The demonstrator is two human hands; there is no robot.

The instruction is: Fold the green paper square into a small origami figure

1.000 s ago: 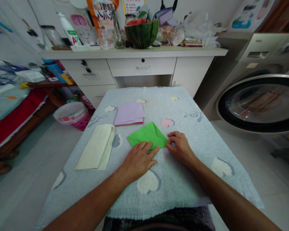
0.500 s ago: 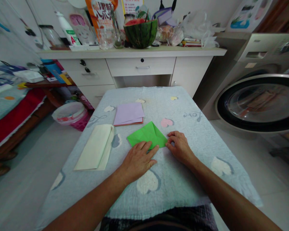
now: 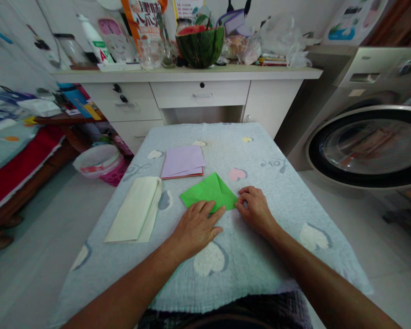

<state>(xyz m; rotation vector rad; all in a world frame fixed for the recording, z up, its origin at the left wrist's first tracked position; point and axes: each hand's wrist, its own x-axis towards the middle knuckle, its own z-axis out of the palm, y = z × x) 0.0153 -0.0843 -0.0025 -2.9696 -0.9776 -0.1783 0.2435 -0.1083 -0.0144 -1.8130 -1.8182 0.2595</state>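
A folded sheet of green paper (image 3: 208,189) lies on the cloth-covered table, with crease lines and a pointed top. My left hand (image 3: 197,226) rests flat on its lower edge, fingers spread. At the paper's right corner, my right hand (image 3: 255,208) has its thumb and forefinger closed together on the tip. Behind and to the left sits a stack of square paper (image 3: 183,160), purple on top with red and other edges beneath. Left of my left hand lies a folded pale cream paper (image 3: 135,210).
The table wears a light blue cloth (image 3: 270,256) with heart prints. Beyond it stands a white cabinet (image 3: 205,93) bearing a cut watermelon (image 3: 200,48), jars and bags. A washing machine (image 3: 370,137) with its round door open is at right; a pink bin (image 3: 102,164) stands left.
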